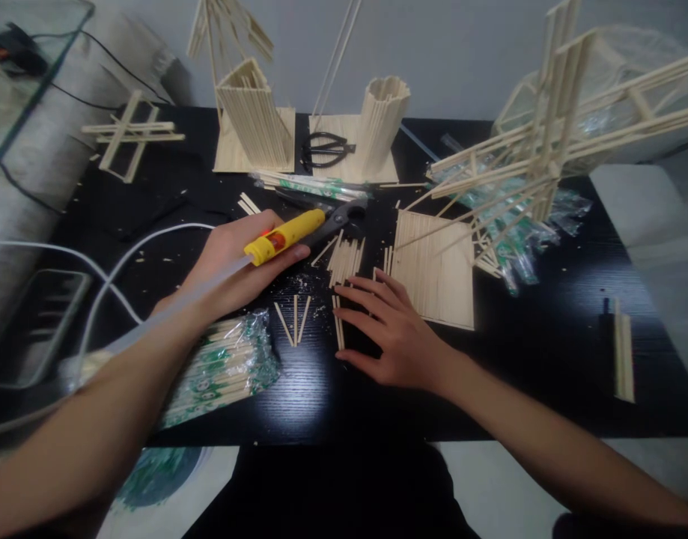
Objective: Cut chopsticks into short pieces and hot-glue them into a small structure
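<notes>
"While the left hand is wrapped round a yellow glue gun, what is the right hand up to?"

"It's palm down with the fingers spread, and the fingertips are at a few short sticks lying side by side. They look touched rather than gripped, though I can't tell how much pressure is on them."

"Which step would you call that?"

"Lining up cut pieces, I'd judge, with the glue at the ready. I see no bead on those sticks, but fresh glue would be hard to make out."

"And what does the next move call for?"

"Steady right fingertips to keep the edges even, I'd say, and care with the gun, since its tip is hard to make out against the dark cutters just past the left hand."

"So the short sticks are right under the right fingertips. What else is close by?"

"Between the hands, three sticks are set out like a fan. Just beyond the right fingertips is a loose pile of short pieces, and a flat stick panel lies ahead of that hand, to its right."

"Farther out?"

"A plastic bag of sticks sits by the left forearm, on the body side. Well beyond both hands, two stick towers stand at the worktop's far edge."
</notes>
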Tool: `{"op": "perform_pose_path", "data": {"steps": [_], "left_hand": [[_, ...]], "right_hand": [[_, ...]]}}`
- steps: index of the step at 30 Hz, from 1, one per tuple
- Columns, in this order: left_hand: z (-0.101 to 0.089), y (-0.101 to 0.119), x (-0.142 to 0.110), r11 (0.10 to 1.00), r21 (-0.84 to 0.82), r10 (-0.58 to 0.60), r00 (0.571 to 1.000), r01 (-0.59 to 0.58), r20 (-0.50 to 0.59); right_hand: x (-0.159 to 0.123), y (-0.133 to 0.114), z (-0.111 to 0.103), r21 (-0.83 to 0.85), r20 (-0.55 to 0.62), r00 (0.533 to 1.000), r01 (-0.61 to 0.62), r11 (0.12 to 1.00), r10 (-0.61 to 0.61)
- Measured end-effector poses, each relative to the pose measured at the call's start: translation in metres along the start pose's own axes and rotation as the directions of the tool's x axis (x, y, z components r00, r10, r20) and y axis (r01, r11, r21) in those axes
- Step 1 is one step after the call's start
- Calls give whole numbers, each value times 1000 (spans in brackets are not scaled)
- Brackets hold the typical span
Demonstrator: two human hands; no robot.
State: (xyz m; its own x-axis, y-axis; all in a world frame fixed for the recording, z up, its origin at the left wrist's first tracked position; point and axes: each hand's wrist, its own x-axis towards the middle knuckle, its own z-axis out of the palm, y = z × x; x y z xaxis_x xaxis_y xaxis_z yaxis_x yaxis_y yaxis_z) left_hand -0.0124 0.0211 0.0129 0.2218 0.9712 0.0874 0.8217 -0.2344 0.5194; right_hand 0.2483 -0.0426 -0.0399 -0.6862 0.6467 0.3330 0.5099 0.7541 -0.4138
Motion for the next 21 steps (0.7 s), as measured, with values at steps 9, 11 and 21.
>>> {"op": "perform_pose_path", "data": {"steps": [9, 11, 21], "left_hand": [[14, 4, -13, 980, -175, -49, 968, 94, 245], [24, 8, -18, 977, -203, -9, 958, 69, 286], [37, 13, -24, 984, -149, 137, 945, -96, 298]], "right_hand": [[-3, -4, -1, 58, -31, 995, 95, 994, -93], [-3, -5, 0, 44, -23, 994, 106, 993, -105], [-4, -6, 1, 30, -19, 993, 121, 992, -121]]}}
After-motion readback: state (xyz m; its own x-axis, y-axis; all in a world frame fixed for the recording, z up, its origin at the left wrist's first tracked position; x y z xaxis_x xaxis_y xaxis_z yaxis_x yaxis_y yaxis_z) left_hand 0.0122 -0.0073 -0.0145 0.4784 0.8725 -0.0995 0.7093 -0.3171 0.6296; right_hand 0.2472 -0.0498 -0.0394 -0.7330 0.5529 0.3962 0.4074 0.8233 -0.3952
